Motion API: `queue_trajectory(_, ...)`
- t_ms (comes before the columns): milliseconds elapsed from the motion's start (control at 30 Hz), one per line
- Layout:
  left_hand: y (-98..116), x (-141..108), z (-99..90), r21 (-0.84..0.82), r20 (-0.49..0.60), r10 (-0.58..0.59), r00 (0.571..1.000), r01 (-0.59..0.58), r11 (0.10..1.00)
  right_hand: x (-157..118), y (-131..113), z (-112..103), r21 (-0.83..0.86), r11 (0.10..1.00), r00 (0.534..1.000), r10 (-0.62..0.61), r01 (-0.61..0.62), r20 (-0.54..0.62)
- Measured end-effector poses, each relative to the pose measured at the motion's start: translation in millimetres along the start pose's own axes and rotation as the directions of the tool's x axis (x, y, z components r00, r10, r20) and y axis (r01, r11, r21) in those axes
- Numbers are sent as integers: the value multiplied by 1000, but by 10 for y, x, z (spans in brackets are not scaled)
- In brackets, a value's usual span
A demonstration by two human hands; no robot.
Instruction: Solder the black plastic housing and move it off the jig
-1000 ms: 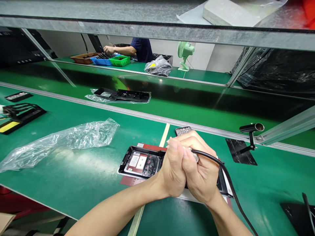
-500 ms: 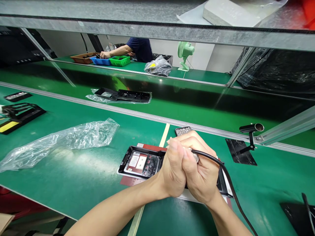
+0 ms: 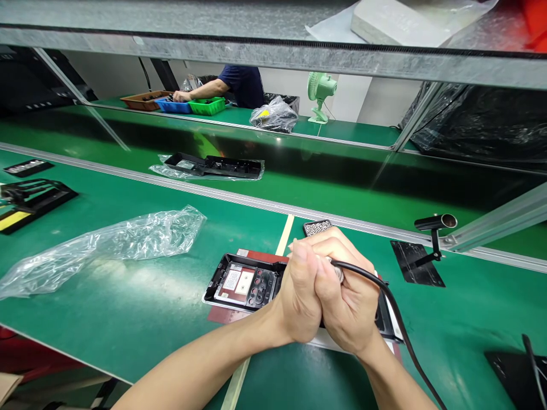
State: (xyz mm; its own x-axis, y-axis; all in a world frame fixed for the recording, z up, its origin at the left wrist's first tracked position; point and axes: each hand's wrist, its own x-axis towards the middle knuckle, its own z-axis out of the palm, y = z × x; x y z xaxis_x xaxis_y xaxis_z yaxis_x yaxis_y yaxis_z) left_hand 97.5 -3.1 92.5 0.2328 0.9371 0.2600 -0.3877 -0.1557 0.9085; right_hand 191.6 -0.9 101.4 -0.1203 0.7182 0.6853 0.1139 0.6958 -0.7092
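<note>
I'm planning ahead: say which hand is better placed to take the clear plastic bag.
Left, probably: the clear plastic bag lies nearer the left hand; the right hand is farther off, with the black cable running from its grip.

Two own grips (image 3: 299, 293), one held tool (image 3: 339, 274), three bins (image 3: 208, 109).

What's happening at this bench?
A person's right hand grips a mostly hidden tool trailing a black rubbery cable. The left hand is closed against it; what that one grips is hidden. Both are over an open black plastic housing, resting on a reddish-brown sheet. Contact with the housing isn't visible. Beyond, a co-worker's hand is at a blue plastic bin.
</note>
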Motion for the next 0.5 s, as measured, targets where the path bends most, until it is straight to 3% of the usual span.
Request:
queue_trajectory(200, -76, -25, -68, 90, 34, 31, 999, -34, 995, -11, 5, -3, -8, 1000, 1000, 24, -24, 13)
queue_trajectory(500, -69, -27, -84, 55, 50, 27, 998, -29, 998, 0, -10, 6, -23, 999, 1000, 26, -26, 6)
